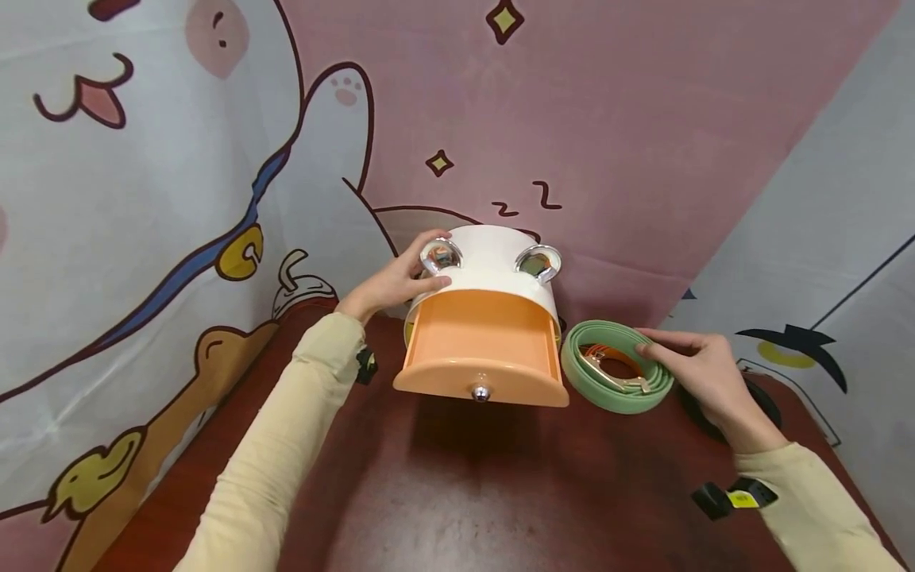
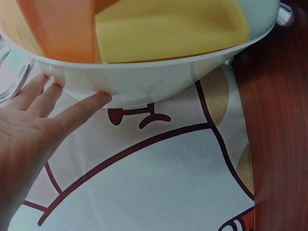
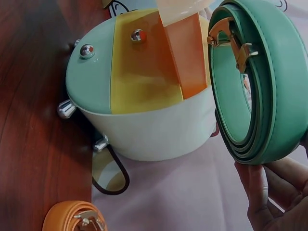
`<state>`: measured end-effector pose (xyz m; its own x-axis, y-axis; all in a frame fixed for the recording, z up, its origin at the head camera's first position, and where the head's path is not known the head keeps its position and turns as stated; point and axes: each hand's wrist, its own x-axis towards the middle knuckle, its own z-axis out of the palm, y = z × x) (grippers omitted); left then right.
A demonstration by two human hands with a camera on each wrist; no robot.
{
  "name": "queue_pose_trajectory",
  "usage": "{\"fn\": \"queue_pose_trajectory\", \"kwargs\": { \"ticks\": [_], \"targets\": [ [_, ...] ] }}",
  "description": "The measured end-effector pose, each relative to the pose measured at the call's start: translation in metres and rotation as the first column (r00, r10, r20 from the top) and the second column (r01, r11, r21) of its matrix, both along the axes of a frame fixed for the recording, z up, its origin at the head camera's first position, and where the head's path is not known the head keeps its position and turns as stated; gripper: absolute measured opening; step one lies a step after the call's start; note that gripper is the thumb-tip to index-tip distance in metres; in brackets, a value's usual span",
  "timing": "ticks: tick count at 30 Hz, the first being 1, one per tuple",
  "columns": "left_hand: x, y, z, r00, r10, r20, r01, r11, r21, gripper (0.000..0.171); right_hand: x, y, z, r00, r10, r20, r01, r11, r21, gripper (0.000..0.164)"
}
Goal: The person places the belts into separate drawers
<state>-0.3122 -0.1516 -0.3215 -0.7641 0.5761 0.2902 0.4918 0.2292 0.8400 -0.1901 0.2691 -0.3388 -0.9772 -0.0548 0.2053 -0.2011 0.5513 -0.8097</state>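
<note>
A white drawer box with two chrome rings on top stands on the table, its orange drawer pulled out. The inside of that drawer looks bare in the head view. My left hand rests on the box beside the left ring, with straight, spread fingers against the white casing. To the right of the drawer, my right hand pinches a coiled green belt with a gold buckle, held above the table. An orange coiled belt lies on the table, partly seen through the green coil.
Below the open drawer, the box has a yellow drawer and a pale green one, each with a round chrome knob. A dark round thing is partly hidden behind my right hand. A printed cloth hangs behind the reddish-brown table.
</note>
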Motion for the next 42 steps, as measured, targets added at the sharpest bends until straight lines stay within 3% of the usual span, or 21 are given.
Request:
{"fn": "queue_pose_trajectory", "kwargs": {
  "ticks": [18,31,36,42],
  "targets": [
    [-0.002,0.000,-0.002,0.999,-0.037,-0.016,0.038,0.999,0.036,0.069,-0.010,-0.029,0.012,0.999,0.032,0.007,-0.032,0.999,0.014,0.039],
    [-0.001,0.000,-0.001,1.000,-0.007,-0.002,0.007,1.000,0.013,0.068,-0.025,-0.048,0.023,0.996,0.054,0.065,-0.053,0.999,-0.012,0.038],
    [-0.001,0.000,-0.002,1.000,-0.018,-0.005,0.018,1.000,0.010,0.068,-0.029,-0.055,0.025,0.991,0.089,0.099,-0.087,0.996,-0.023,0.037],
    [0.000,0.000,0.000,1.000,0.012,-0.020,-0.012,1.000,-0.020,0.068,-0.034,-0.067,0.030,0.981,0.139,0.134,-0.134,0.990,-0.047,0.035]
  ]
}}
